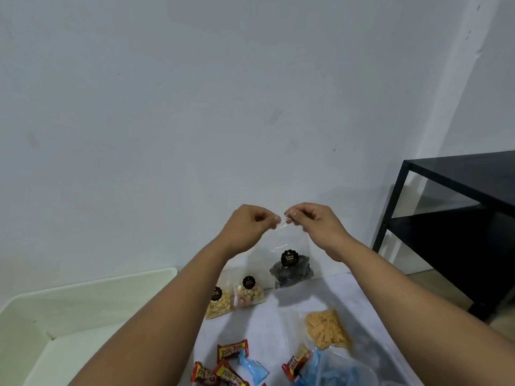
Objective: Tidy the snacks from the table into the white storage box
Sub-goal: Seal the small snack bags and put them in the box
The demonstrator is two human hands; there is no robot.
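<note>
The clear bag of dark snacks [291, 267] is pinched shut-fingered at its top edge by the left hand [245, 228] and right hand [315, 224], hanging long-axis straight down, with the white storage box [92, 296] off to the near left.

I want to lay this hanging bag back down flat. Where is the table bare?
Bare cloth lies between the pale-snack bags and the orange sticks, below the dark-snack bag. The near edge is crowded with red candy bars and blue wrappers. The white box looks bare.
</note>
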